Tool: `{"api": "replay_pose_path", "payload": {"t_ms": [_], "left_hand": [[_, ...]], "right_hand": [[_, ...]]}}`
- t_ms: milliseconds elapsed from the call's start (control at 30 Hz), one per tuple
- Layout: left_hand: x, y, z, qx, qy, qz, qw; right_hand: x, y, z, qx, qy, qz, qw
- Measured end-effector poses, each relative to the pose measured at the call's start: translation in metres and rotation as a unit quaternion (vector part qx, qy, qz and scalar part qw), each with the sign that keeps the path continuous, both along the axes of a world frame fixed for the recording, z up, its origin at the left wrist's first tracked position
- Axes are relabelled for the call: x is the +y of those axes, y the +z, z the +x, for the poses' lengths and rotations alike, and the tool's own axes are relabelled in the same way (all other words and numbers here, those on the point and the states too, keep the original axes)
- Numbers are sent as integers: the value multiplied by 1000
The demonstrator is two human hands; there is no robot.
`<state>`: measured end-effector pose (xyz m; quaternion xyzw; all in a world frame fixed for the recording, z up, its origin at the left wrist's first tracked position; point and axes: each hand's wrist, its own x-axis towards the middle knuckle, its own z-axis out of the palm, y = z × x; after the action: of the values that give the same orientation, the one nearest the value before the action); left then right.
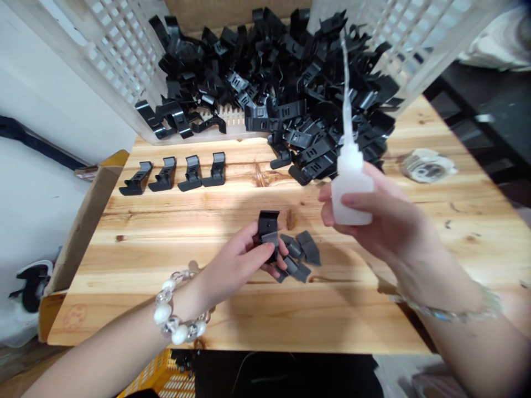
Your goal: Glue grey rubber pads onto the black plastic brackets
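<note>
The left hand [240,258] is pinching a black clip [269,231] upright over a wooden table [166,232], while the right hand [375,218], at the clip's 2 o'clock, is gripping a white squeeze bottle [350,190] whose long nozzle is pointing to 12 o'clock, away from the clip

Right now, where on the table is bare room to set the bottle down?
Bare wood: between the row of four clips and the left hand; along the near edge; right of the right hand, near the tape roll. Crowded: the clip pile, the grey pads.
</note>
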<state>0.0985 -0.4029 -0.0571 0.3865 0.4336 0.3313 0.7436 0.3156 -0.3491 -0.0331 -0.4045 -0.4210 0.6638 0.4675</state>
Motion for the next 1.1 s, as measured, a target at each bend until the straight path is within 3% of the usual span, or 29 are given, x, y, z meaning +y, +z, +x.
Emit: {"api": "replay_pose_path", "payload": {"t_ms": [100, 233, 333, 433, 533, 800, 1100], "left_hand": [[1, 0, 0, 2, 4, 0, 1000], [2, -1, 0, -3, -2, -2, 1000], [1, -3, 0, -1, -16, -6, 1000], [0, -4, 1, -5, -36, -16, 999], [0, -4, 0, -12, -44, -26, 999], [-2, -1, 0, -16, -49, -35, 998], [-2, 2, 2, -12, -58, -50, 997]], "right_hand": [[-6, -4, -10, -25, 49, -33, 998], [-16, -8, -22, -116, 96, -15, 988], [-20, -11, -26, -198, 121, 39, 972], [-21, -16, -28, -281, 120, 141, 942], [-21, -18, -28, -305, 131, 205, 921], [-19, -14, -28, -274, 30, 130, 952], [-21, -21, -32, -300, 22, 188, 935]]}}
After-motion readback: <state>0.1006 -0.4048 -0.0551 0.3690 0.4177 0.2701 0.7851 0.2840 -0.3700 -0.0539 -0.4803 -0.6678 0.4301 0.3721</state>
